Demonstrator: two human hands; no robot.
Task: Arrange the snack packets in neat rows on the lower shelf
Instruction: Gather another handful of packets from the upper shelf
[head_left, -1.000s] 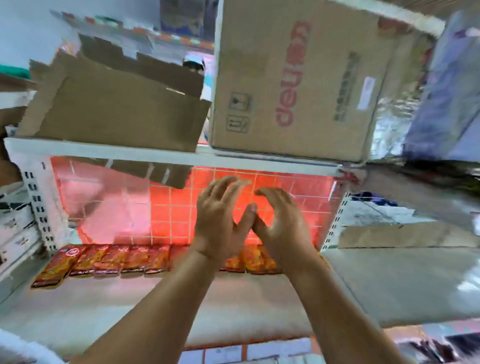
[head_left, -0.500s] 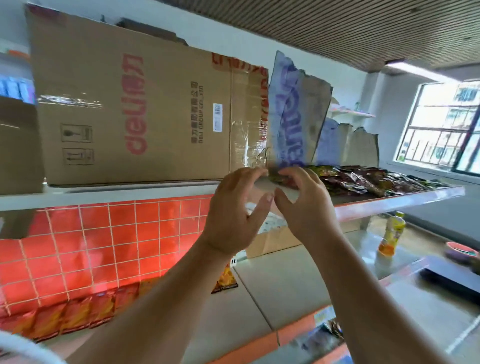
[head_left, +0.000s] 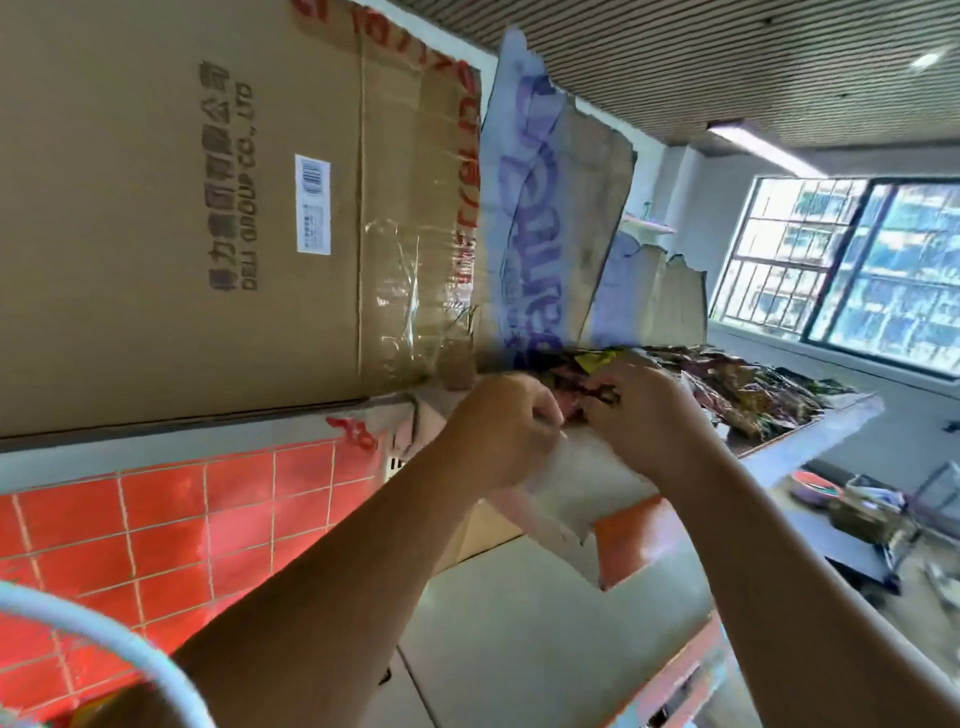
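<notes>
A heap of dark red and brown snack packets lies on the upper shelf, right of the cardboard boxes. Both my hands are raised to the heap's near end. My left hand has its fingers curled at the shelf edge, on the edge of a packet as far as I can tell. My right hand grips packets at the near end of the heap. The lower shelf shows pale and bare below my arms; its row of packets is out of view.
A large brown cardboard box stands on the upper shelf at the left. Torn blue-printed cardboard leans behind the packets. Orange tiles back the lower shelf. A window and floor clutter lie at the right.
My view swung up and right from the lower shelf's packet row to the upper shelf. Both hands rose and closed on the near end of the packet heap.
</notes>
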